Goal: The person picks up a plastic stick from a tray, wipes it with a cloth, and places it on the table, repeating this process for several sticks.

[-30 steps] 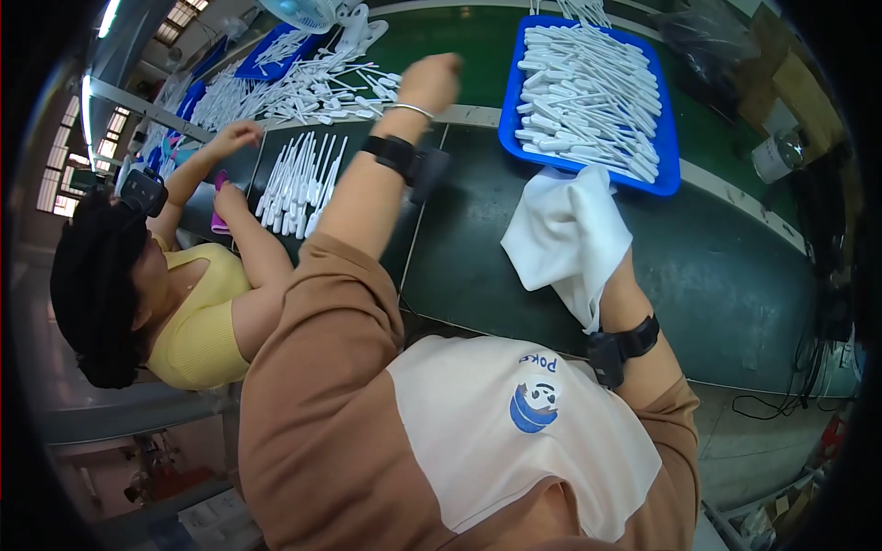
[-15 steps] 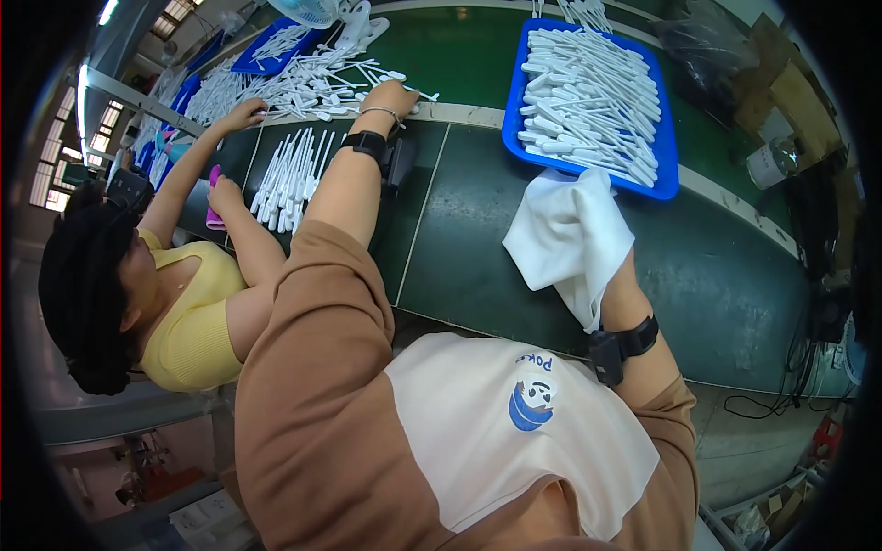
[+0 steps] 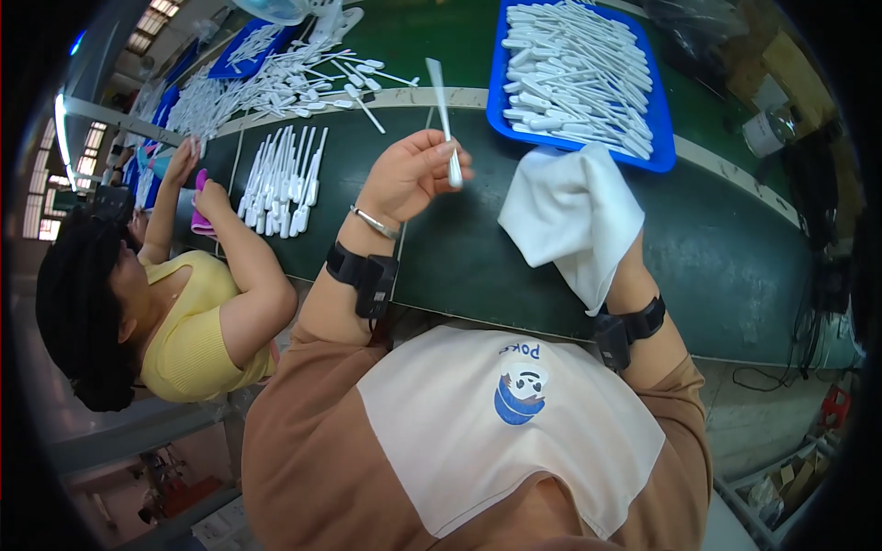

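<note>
Left of the blue tray (image 3: 663,151), the left hand (image 3: 411,174) holds a white stick-like piece (image 3: 442,110) above the surface (image 3: 459,266), fingers pinched near its closer end. At the tray's near side, a white cloth (image 3: 565,207) hides most of the right hand (image 3: 631,262); whether those fingers grip cannot be told. The piece is probably light, stiff and smooth, best pinched toward one end.

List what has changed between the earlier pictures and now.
The left hand has drawn back from the loose pile toward the person and now holds a white stick over the table. The co-worker's far hand has drawn back too. The right hand stays mostly hidden by the white cloth, near the blue tray.
</note>
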The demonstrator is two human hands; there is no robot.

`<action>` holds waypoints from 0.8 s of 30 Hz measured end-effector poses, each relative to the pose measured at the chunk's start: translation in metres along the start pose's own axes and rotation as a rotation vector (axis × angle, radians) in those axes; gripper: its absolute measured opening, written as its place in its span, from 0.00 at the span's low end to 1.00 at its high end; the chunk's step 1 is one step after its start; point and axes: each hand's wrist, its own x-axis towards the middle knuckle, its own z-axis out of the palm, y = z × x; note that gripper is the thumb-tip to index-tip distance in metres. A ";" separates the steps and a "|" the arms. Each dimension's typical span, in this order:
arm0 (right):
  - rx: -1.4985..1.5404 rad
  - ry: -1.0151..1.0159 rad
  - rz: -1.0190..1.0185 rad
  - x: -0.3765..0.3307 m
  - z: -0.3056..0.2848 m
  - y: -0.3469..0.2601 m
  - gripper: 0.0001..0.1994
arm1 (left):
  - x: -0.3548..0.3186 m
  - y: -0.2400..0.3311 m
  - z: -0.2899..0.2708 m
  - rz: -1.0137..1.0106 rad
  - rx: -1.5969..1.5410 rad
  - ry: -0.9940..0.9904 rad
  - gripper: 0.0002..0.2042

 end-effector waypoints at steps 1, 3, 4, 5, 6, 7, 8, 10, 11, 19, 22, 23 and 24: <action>0.053 -0.015 -0.037 0.002 -0.004 0.000 0.10 | -0.006 0.001 0.018 0.027 -0.063 0.018 0.09; 0.098 -0.016 -0.091 0.000 -0.012 -0.005 0.09 | -0.012 0.001 0.033 0.019 -0.030 -0.061 0.08; 0.092 -0.063 -0.218 -0.001 -0.016 -0.007 0.11 | -0.012 -0.001 0.038 0.022 0.008 -0.123 0.08; 0.086 -0.113 -0.346 -0.001 -0.019 -0.009 0.13 | -0.012 -0.002 0.042 0.029 0.049 -0.186 0.08; 0.077 -0.165 -0.473 -0.001 -0.023 -0.011 0.15 | -0.011 -0.007 0.045 0.025 0.042 -0.202 0.08; 0.073 -0.149 -0.489 0.003 -0.032 -0.005 0.15 | -0.008 -0.013 0.050 0.053 0.071 -0.223 0.07; -0.427 -0.053 -0.733 0.011 -0.047 0.007 0.17 | -0.006 -0.019 0.055 0.081 0.100 -0.244 0.07; -1.460 0.162 -1.116 0.024 -0.067 0.025 0.19 | -0.004 -0.029 0.060 0.110 0.127 -0.274 0.07; -1.462 0.170 -1.119 0.025 -0.069 0.029 0.19 | -0.004 -0.035 0.059 0.107 0.178 -0.264 0.06; -1.437 -0.295 -1.014 0.014 -0.049 0.031 0.18 | 0.008 -0.066 0.055 0.158 0.492 -0.200 0.06; -1.622 -0.273 -1.053 0.014 -0.049 0.022 0.16 | 0.012 -0.066 0.056 0.091 0.565 -0.230 0.06; -1.627 -0.264 -1.047 0.015 -0.051 0.021 0.16 | 0.012 -0.064 0.056 0.080 0.551 -0.249 0.06; -1.633 -0.268 -1.093 0.016 -0.052 0.021 0.16 | 0.011 -0.062 0.056 0.069 0.537 -0.267 0.06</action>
